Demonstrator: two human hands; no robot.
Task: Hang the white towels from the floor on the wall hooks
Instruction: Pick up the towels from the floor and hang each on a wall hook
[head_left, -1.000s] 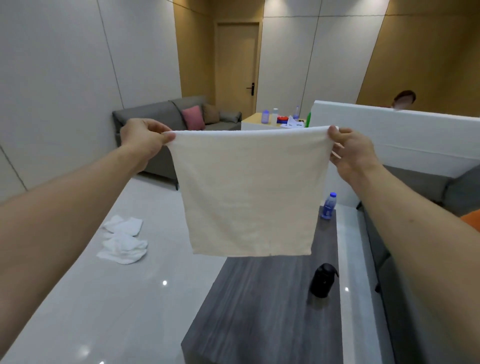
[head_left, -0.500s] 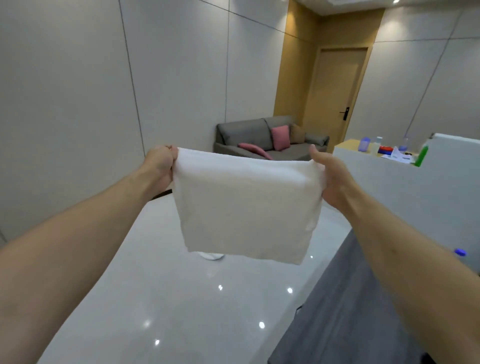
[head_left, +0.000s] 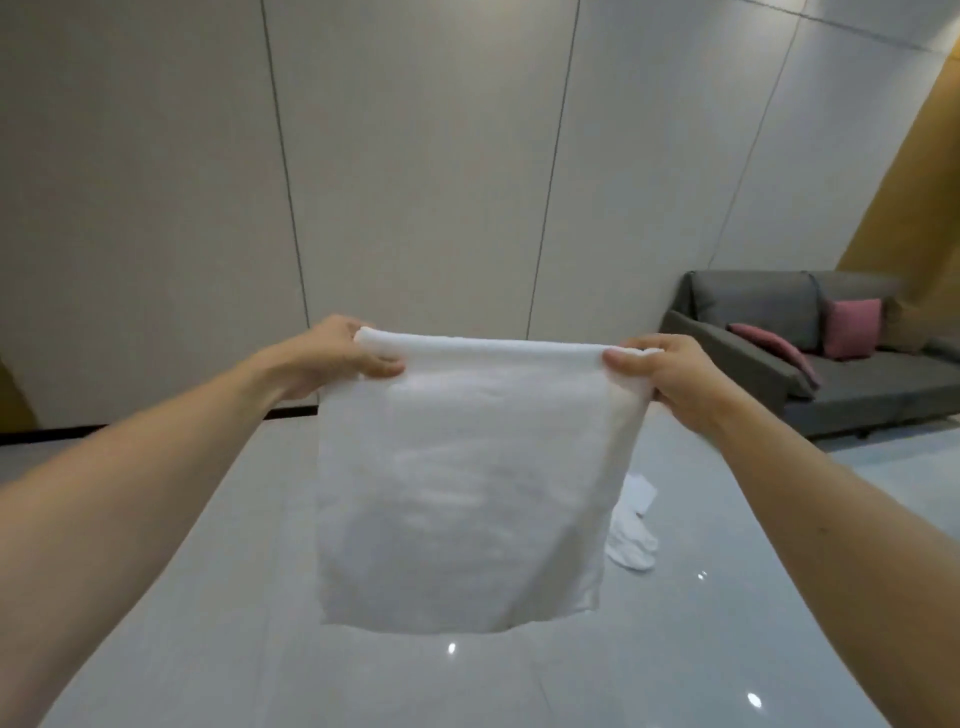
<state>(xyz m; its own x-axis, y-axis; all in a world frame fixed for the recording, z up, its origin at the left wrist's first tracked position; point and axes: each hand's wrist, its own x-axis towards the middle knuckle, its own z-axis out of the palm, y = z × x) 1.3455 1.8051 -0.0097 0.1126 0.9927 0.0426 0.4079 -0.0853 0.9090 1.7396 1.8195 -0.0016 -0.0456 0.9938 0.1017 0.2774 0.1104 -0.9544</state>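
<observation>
A white towel (head_left: 462, 488) hangs spread out in front of me at chest height. My left hand (head_left: 337, 353) pinches its top left corner and my right hand (head_left: 660, 374) pinches its top right corner, so the top edge is stretched flat between them. More white towels (head_left: 631, 530) lie crumpled on the glossy floor, partly hidden behind the held towel's right edge. No wall hooks show in this view.
A pale panelled wall (head_left: 415, 171) fills the view ahead, with a dark skirting strip (head_left: 156, 423) at its foot. A grey sofa (head_left: 810, 364) with pink cushions (head_left: 852, 327) stands at the right. Shiny grey floor (head_left: 519, 680) stretches below.
The view has swung left, away from the dark table and door, to face the panelled wall. Both hands kept hold of the towel's top corners throughout.
</observation>
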